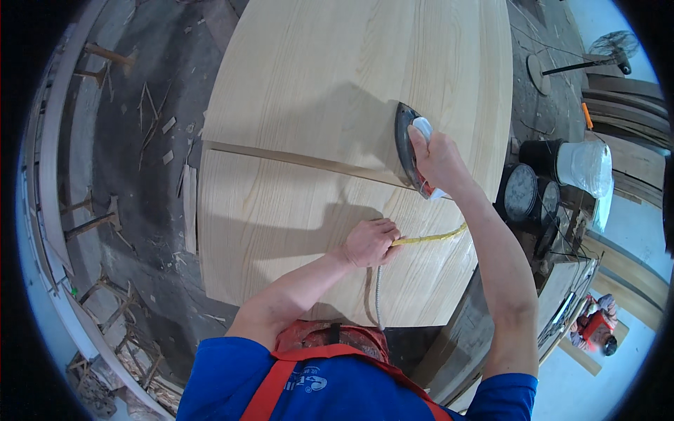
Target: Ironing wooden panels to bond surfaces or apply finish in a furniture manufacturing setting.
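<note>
Black buckets (520, 192): right of wooden panel (316, 70).
Brown band (302, 160): crosses panel.
Iron (405, 144): band's right end, right hand (442, 165) clamped round handle (423, 127).
Yellow cord (435, 238): clamped in left hand (372, 243).

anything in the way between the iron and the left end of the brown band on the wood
Nothing visible: only shadow falls across the brown band there. The left hand and yellow cord lie off it, nearer the person.
</note>
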{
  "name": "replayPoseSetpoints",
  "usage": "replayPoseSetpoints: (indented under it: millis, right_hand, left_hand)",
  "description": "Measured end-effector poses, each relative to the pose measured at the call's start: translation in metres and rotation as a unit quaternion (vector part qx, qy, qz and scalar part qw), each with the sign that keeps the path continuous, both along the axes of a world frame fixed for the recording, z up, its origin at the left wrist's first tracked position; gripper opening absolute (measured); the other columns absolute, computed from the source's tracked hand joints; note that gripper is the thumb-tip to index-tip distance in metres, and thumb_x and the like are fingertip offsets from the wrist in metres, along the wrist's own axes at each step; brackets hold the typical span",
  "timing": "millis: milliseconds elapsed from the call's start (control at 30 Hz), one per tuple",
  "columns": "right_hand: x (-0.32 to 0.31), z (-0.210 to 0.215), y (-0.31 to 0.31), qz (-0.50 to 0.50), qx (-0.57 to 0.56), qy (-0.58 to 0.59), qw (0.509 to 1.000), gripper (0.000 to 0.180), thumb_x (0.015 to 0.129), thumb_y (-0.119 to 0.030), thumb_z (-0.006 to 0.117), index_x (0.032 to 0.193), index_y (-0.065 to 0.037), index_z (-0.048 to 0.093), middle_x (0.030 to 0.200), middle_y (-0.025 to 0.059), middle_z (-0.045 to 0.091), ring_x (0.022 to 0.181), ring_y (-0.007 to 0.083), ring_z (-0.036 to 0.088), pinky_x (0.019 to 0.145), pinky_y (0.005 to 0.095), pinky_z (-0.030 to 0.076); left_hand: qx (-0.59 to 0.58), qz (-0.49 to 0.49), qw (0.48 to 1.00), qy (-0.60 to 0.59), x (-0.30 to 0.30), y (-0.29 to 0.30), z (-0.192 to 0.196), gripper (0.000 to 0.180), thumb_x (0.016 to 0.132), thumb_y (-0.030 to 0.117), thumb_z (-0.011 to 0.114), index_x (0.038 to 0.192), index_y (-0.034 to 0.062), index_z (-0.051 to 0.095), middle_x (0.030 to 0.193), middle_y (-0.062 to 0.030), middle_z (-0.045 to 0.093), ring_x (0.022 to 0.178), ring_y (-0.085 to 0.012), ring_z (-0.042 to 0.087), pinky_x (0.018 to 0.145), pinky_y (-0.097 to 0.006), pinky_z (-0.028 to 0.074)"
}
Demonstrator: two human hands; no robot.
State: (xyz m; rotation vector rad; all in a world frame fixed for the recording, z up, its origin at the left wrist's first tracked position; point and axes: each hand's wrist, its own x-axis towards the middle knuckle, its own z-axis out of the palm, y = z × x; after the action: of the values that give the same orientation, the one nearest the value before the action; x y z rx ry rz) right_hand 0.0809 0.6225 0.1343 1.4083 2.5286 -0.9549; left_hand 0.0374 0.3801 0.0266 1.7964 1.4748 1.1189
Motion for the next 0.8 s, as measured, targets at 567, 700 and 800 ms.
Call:
replayPoseSetpoints:
  millis: [567,700,800]
  right_hand:
    - [0.012,0.006,-0.013,-0.026,-0.042,-0.015,0.999,0.073,0.114,-0.050,0.052,0.079,0.013,0.064,0.070,0.0366,0.063,0.076,0.0539,0.072,0.064,0.0544,0.055]
    - [0.015,0.000,-0.018,-0.021,-0.016,0.001,1.000,0.070,0.114,-0.050,0.052,0.083,0.011,0.065,0.066,0.0301,0.062,0.066,0.0475,0.069,0.064,0.0518,0.054]
    - [0.011,0.005,-0.020,-0.029,-0.022,-0.009,0.999,0.068,0.114,-0.049,0.053,0.084,0.011,0.065,0.069,0.0323,0.063,0.071,0.0506,0.070,0.066,0.0529,0.054]
  left_hand:
    - [-0.016,-0.025,0.997,0.067,0.015,-0.032,-0.001,0.019,0.086,0.026,0.077,0.091,0.0096,0.068,0.096,-0.0051,0.063,0.105,-0.0253,0.060,0.098,-0.041,0.051]
    - [-0.016,-0.023,0.998,0.058,0.016,-0.033,-0.004,0.020,0.085,0.026,0.077,0.092,0.0095,0.068,0.096,-0.0050,0.063,0.105,-0.0252,0.060,0.097,-0.041,0.051]
    - [-0.015,-0.023,0.998,0.059,0.015,-0.031,-0.002,0.019,0.085,0.025,0.078,0.092,0.0094,0.068,0.096,-0.0050,0.062,0.105,-0.0250,0.060,0.096,-0.041,0.051]
